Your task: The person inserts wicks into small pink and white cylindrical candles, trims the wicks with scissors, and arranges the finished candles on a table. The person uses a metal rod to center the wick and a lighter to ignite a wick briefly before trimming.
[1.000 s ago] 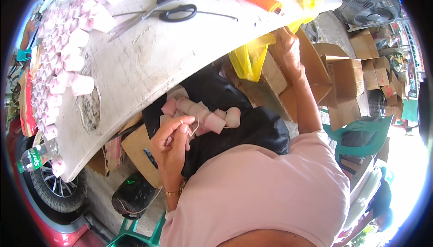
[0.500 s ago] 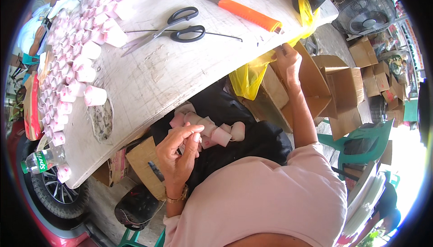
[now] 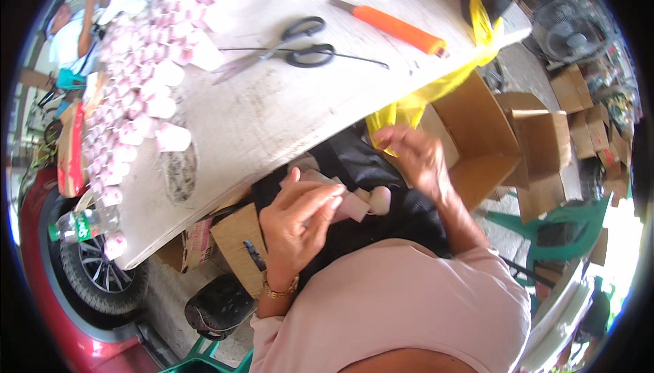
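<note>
My left hand (image 3: 300, 220) hovers over my lap with thumb and fingers pressed together; whatever it may pinch is hidden. Motion blurs my right hand (image 3: 419, 162), which is in front of the yellow plastic bag (image 3: 398, 114) at the table's edge; its fingertips are too smeared to read. Below and between my hands, several small pink-and-white cup-shaped pieces (image 3: 355, 206) lie on the black cloth (image 3: 347, 151) across my lap. A large cluster of similar pieces (image 3: 146, 83) covers the left side of the table.
Black-handled scissors (image 3: 310, 55) lie across a thin dark rod on the white table (image 3: 272, 111), near an orange-handled tool (image 3: 398, 29). A plastic bottle (image 3: 82, 226) is by the left corner. Open cardboard boxes (image 3: 477, 128), a fan (image 3: 571, 25) and a green chair (image 3: 569, 237) stand right.
My right hand has come away from the yellow bag's upper part at the table edge, moving down and left toward my lap. My left hand stays over the lap pieces. The whole view has shifted.
</note>
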### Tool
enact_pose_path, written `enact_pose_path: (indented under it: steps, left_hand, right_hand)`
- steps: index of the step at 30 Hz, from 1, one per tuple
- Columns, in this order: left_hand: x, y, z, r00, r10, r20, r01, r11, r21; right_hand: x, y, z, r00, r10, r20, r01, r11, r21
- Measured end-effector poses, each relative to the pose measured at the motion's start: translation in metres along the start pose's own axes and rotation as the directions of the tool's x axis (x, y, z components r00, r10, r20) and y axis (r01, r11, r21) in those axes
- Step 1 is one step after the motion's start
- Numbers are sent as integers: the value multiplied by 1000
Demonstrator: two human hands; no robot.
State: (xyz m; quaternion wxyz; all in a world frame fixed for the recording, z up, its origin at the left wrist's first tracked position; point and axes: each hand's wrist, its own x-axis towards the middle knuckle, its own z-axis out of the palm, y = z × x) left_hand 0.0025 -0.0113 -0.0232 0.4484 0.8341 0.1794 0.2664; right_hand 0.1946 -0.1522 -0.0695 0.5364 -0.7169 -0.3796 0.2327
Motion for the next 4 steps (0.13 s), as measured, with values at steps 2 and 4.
enact_pose_path:
  steps: [2,4]
  left_hand:
    - [7,8,-5,989,145,-8,-142,979,144]
    - [11,17,-14,979,202,-14,-193,952,238]
  right_hand:
    - [-2,-21,24,940,-84,331,-76,893,444]
    - [1,-39,36,828,-153,539,-202,816,542]
